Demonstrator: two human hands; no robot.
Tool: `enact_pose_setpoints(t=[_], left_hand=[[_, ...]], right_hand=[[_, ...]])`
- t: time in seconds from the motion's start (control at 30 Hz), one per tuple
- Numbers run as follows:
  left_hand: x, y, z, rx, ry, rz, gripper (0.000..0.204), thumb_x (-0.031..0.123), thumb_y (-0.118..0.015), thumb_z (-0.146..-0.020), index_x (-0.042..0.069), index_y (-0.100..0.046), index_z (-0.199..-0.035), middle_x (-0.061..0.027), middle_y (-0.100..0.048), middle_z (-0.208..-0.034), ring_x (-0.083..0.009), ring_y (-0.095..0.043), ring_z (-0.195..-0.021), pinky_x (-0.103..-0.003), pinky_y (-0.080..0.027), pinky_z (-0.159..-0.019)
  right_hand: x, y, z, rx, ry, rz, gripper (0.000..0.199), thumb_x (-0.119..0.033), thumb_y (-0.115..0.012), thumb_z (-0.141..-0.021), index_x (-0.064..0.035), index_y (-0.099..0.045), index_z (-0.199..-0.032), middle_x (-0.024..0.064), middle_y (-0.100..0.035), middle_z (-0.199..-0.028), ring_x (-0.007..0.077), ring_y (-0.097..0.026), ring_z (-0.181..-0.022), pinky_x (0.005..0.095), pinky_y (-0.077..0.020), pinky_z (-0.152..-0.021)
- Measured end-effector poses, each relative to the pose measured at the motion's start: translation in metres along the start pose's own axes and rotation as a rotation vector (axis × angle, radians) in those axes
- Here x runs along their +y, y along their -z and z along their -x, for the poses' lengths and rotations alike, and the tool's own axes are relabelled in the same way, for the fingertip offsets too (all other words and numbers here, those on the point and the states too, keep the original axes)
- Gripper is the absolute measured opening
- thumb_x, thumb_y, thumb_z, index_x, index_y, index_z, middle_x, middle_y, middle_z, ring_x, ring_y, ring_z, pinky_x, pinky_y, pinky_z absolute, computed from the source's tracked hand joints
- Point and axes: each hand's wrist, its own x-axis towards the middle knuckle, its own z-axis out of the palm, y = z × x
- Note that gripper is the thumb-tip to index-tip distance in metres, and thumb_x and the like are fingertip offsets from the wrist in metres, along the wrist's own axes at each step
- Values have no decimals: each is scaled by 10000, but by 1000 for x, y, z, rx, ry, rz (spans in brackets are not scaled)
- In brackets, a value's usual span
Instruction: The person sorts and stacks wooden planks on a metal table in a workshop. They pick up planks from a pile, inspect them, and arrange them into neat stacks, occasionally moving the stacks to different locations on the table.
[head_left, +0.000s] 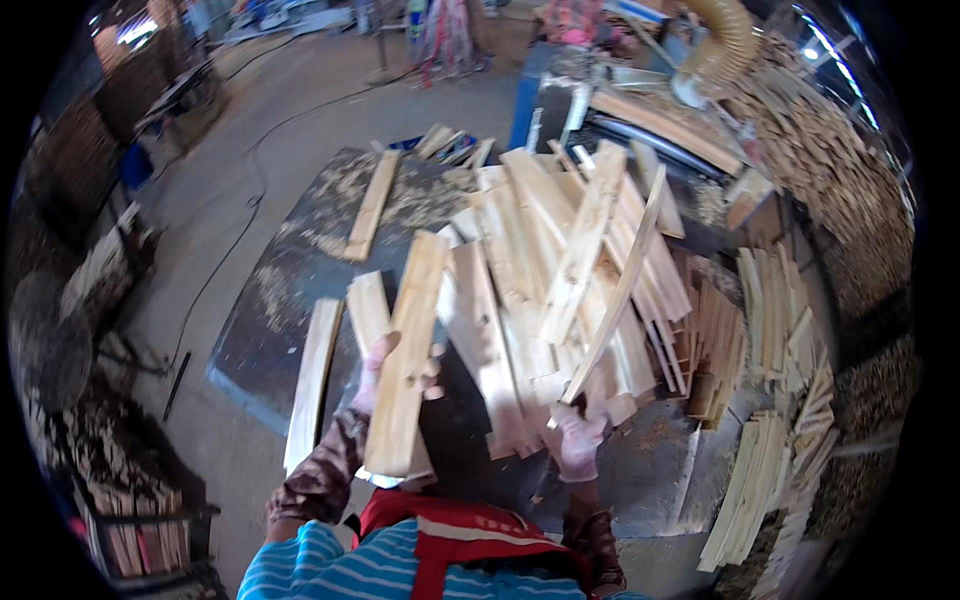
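Note:
A pale wooden board [408,360] with dark knots stands out in front of me, and my left hand [372,378] in a light work glove is closed round it, fingertips showing at its right edge. Lower right, my right hand [578,440], gloved too, is closed at the near end of a narrow wooden strip [625,285] that slants away over the pile. Between and beyond my hands lies a loose heap of pale boards [520,235]. Another board [314,385] lies left of my left hand, with a short one [368,312] beside it.
Sawdust covers part of the dark worktable [265,350], where a single board [374,205] lies at the far left. Stacked strips [750,490] stand along the right side. Behind the table are a machine [660,135] and a ribbed hose [725,45]. A cable [255,180] crosses the floor.

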Motion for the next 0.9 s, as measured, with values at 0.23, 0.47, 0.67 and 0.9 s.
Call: enact_pose_setpoints(t=[0.23,0.47,0.67,0.9], left_hand=[[-14,20,-11,-4,-83,6,778,647,-602,-940,-3,-551,-1366,-158,-666,-1032,-268,-623,-779,-478,-531,-787],[20,83,34,1032,-436,-1094,389,413,-711,-925,28,-697,-981,-52,-621,-777,-135,-544,-666,-341,-473,-615],[34,145,127,1448,-422,-1498,434,416,-771,-862,5,-644,-912,-103,-642,-749,-223,-580,-696,-399,-492,-683],[50,160,176,1615,84,-1773,510,506,-632,-908,52,-678,-1135,-241,-714,-1099,-429,-665,-1092,-502,-529,-928]], right_hand=[[-1,-34,-14,2,-14,191,842,-43,-731,-742,-35,-424,-1526,111,-627,-1192,194,-613,-974,300,-514,-822],[-4,-51,-13,-166,-56,1033,1007,-333,-771,-739,37,-286,-1541,343,-444,-1447,480,-484,-1310,493,-445,-1091],[20,-40,-13,-112,159,1153,1101,-375,-849,-741,0,-240,-1579,209,-343,-1594,433,-432,-1399,439,-434,-1125],[19,-39,-12,-140,9,1126,1069,-250,-822,-686,16,-274,-1564,275,-350,-1560,444,-470,-1356,446,-461,-1097]])
